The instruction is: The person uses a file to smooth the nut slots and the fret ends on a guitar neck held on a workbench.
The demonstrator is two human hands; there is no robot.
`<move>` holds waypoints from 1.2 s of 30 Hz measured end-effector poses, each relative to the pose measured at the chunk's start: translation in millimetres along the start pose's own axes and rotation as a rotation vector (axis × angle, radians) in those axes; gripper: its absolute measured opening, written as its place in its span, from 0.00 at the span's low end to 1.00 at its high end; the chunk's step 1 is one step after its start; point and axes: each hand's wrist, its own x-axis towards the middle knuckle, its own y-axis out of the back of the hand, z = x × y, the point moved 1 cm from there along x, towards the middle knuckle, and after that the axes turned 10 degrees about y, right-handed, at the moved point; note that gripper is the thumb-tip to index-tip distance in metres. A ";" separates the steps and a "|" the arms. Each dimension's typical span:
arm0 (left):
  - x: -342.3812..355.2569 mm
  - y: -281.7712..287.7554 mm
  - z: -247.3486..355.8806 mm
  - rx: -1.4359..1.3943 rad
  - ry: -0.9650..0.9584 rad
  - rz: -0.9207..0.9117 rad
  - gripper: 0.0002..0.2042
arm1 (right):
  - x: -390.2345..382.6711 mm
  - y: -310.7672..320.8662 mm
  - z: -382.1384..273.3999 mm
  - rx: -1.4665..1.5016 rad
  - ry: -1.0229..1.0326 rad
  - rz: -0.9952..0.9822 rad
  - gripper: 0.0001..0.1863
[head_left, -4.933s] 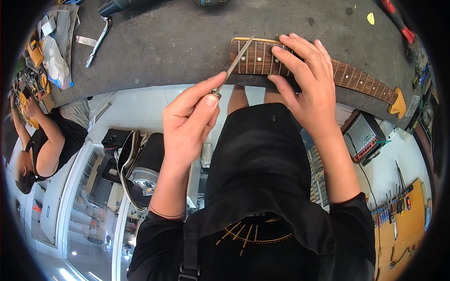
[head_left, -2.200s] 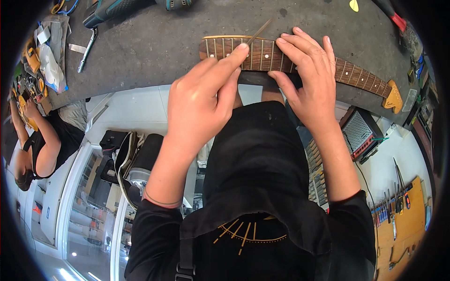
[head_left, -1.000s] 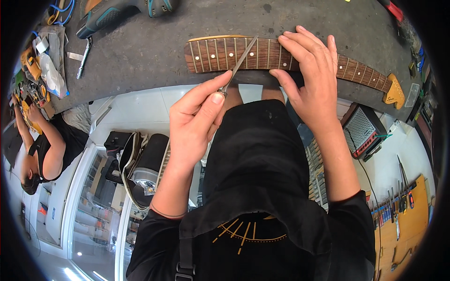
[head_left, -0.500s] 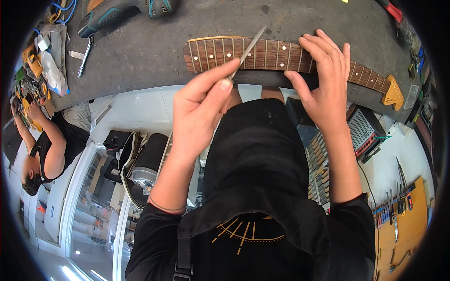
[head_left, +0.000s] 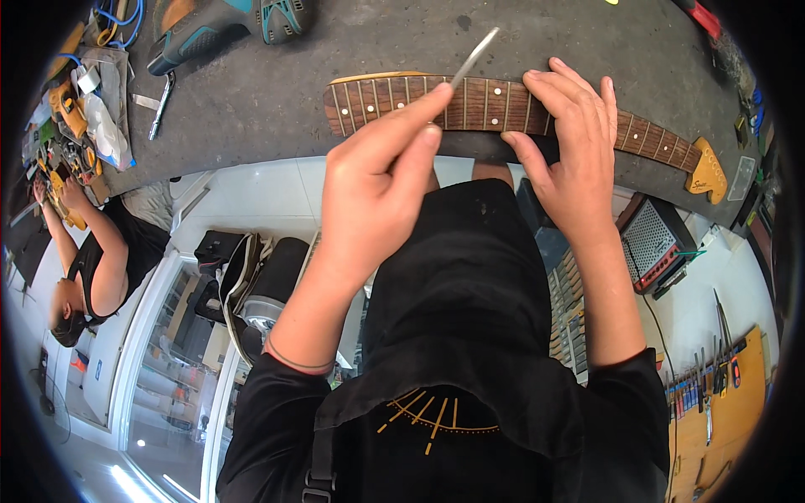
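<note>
The grey, scuffed workbench top filled the upper part of the view. On it, near its front edge, lay the long wooden guitar neck with a dark fretboard and metal frets, running left to right with its pale headstock toward the right. Judged by its build, the neck would be stiff and moderately light, with a smooth finish that could slide on the bench, and it would be best steadied by pressing down on the fretboard or gripping across its width. The right hand did this, its fingers spread and laid flat over the frets, with the thumb at the near edge. The left hand had its thumb and forefinger pinched shut on the lower end of a thin, flat, silvery metal strip. The strip looked light and somewhat springy, so a grip low on it would give the most control. It slanted up and to the right, with its free end above the far edge of the neck.

A teal and grey power tool lay at the upper left of the bench. Another person in a black top appeared at the left margin.

Compared with half a second earlier, the left hand sat higher over the fretboard, and the strip's tip reached beyond the neck.
</note>
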 end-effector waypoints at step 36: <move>-40.4 -11.9 14.8 -0.779 0.715 -0.186 0.19 | -15.2 21.4 24.1 -0.051 0.012 -0.027 0.33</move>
